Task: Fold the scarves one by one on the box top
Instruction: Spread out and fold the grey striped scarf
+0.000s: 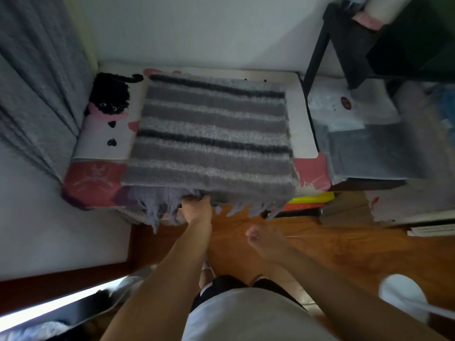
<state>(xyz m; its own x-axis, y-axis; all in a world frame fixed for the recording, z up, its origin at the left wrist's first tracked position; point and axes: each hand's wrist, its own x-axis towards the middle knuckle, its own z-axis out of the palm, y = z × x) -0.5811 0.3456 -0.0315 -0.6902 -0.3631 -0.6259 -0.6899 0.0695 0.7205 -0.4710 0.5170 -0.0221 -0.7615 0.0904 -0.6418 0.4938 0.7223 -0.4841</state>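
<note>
A grey scarf [211,134] with dark and pale stripes lies flat across the box top [301,124], which is white with pink corners and a black cat picture. Its fringe hangs over the near edge. My left hand [197,207] reaches under that near edge and grips the scarf's fringed end, fingers tucked into the fabric. My right hand [261,239] hovers below the box edge over the floor, fingers curled, holding nothing, and looks blurred.
A grey curtain [37,82] hangs at the left. A dark shelf frame [317,45] and a clear plastic bin [364,143] stand right of the box. Wooden floor [332,252] lies below, with a white slipper [403,296] at the right.
</note>
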